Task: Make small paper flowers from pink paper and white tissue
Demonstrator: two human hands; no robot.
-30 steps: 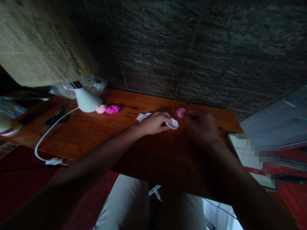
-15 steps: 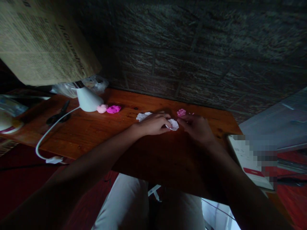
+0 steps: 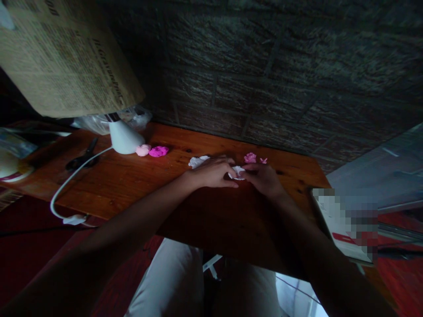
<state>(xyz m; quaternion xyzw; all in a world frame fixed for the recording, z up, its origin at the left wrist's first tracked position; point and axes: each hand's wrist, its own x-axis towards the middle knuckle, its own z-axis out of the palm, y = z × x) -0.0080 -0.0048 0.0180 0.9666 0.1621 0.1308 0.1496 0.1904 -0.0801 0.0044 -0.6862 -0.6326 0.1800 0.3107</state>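
Note:
Between my hands is a small, thin, white piece of what looks like modelling clay [image 3: 236, 172] with a ragged edge. My left hand [image 3: 213, 171] has its forefinger curled on its left side, with the thumb lower and a little apart. From the right, my right hand [image 3: 265, 179] pinches the edge of the piece. A larger white lump [image 3: 197, 161] lies just beyond my left hand, partly covered by it. Behind my right hand sit a pink flower-like clay piece [image 3: 250, 157] and a tiny pink bit [image 3: 263, 160].
Light pink [image 3: 143, 150] and magenta [image 3: 159, 151] lumps lie by the white base of a lamp [image 3: 124, 138] with a printed-paper shade. Black scissors [image 3: 82, 159] rest left of it, near a white cable [image 3: 66, 189]. A box [image 3: 343, 224] stands at the right; a brick wall [image 3: 244, 88] rises behind.
My right hand has moved left from the pink pieces to the white clay piece. The tiny pink bit shows more fully, and my left thumb has parted from the forefinger.

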